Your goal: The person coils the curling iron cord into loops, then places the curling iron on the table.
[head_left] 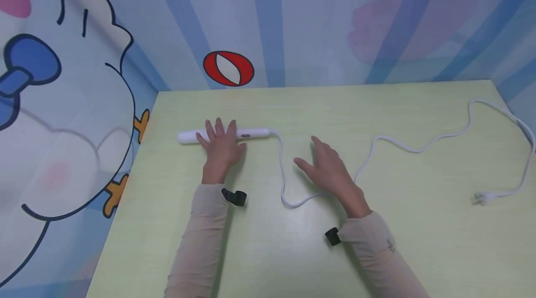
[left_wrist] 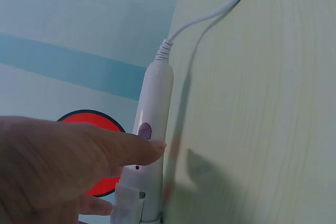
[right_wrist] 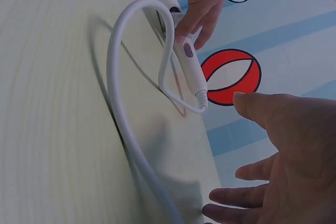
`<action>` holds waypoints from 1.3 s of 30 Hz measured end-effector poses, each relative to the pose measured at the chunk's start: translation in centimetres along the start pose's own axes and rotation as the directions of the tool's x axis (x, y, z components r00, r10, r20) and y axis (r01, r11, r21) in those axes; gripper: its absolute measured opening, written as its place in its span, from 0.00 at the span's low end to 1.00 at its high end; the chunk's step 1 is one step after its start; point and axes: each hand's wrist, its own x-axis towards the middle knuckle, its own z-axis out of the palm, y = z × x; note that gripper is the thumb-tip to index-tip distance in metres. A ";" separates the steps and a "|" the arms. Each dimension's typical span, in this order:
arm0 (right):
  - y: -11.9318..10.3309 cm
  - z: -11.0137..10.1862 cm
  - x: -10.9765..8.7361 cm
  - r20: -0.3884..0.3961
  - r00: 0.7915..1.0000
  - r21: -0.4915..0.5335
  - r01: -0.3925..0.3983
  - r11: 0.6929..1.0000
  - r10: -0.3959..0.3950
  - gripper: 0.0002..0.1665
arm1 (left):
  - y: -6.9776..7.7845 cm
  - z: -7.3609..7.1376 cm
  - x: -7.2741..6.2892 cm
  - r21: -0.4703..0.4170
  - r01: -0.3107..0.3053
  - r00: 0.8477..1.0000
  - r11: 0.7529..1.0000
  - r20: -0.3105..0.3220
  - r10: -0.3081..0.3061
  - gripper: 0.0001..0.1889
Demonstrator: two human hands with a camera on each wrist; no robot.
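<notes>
Out on the pale table (head_left: 268,251) lies the white wand (head_left: 257,132), left of centre towards the far edge, stretched side to side, and the left hand (head_left: 222,151) is right on it! Those fingers are spread wide and mostly straight, reaching across the wand, with the thumb (left_wrist: 131,148) out to the near side. The left wrist view has that thumb over the handle, just beside the purple button (left_wrist: 145,130); whether it presses there is hard to tell. Across to the right hand (head_left: 331,170), well apart from the wand: thumb and fingers stand wide apart, nothing between them, palm turned towards the other hand. And here goes the cord (head_left: 412,150), out of the wand's right end, dipping towards the near side, passing beneath the right hand, then waving away to the table's right edge and doubling back to the plug (head_left: 483,198), which lies on the tabletop. Behind it all, the blue striped wall (head_left: 318,19) shows a red-and-white ball (head_left: 228,69) above the wand, and a big white cartoon figure (head_left: 83,102) fills the left side.
</notes>
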 end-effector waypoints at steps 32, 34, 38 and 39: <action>-2.5 3.5 0.4 0.086 0.990 0.029 0.109 0.994 -0.111 0.26 | -1.3 0.0 0.7 -0.007 0.010 1.000 1.000 -0.027 -0.010 0.25; -2.7 3.6 0.4 0.086 0.992 0.018 0.095 0.995 -0.096 0.25 | -1.4 0.0 0.8 0.006 0.012 1.000 1.000 -0.028 -0.011 0.25; -3.1 3.7 0.4 0.085 0.994 0.003 0.066 0.998 -0.066 0.25 | -1.5 -0.1 1.0 0.026 0.009 1.000 1.000 -0.023 -0.009 0.25; -3.1 3.7 0.3 0.085 0.995 0.001 0.055 0.998 -0.055 0.25 | -1.5 -0.1 1.0 0.029 0.008 1.000 1.000 -0.022 -0.008 0.25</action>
